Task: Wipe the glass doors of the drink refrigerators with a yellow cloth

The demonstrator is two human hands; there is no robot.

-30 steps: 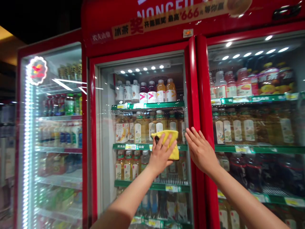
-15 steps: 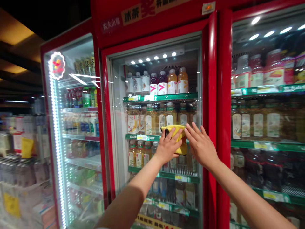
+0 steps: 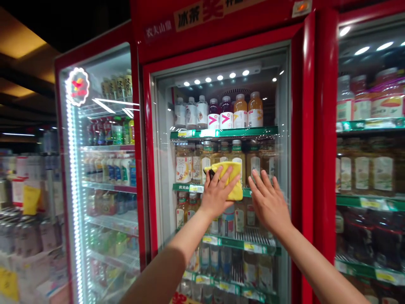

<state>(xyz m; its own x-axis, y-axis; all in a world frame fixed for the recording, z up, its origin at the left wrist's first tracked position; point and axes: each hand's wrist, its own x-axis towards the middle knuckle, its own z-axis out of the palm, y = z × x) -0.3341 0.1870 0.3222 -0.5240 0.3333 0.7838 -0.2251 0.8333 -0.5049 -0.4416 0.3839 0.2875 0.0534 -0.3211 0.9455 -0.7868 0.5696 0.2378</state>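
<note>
My left hand (image 3: 218,194) lies with spread fingers on a yellow cloth (image 3: 234,181) with a dark edge, pressing it against the glass door (image 3: 164,156) of a red-framed drinks fridge. To its right, my right hand (image 3: 268,200) is flat at the glass, fingers apart, with nothing in it; a small gap separates it from the cloth. Behind the glass, bottles (image 3: 226,114) stand on shelves with green edge strips. Part of the middle shelf is hidden by the cloth and my hands.
Another lit fridge (image 3: 109,169) with drinks stands on the left, and a third red-framed one (image 3: 363,169) on the right. Goods with yellow tags (image 3: 31,200) fill the far left. A red door frame (image 3: 300,169) runs beside my right forearm.
The cloth and my left hand have shifted left across the glass. My right hand, earlier touching the cloth's edge, is now apart from it. The view has turned slightly left and closer.
</note>
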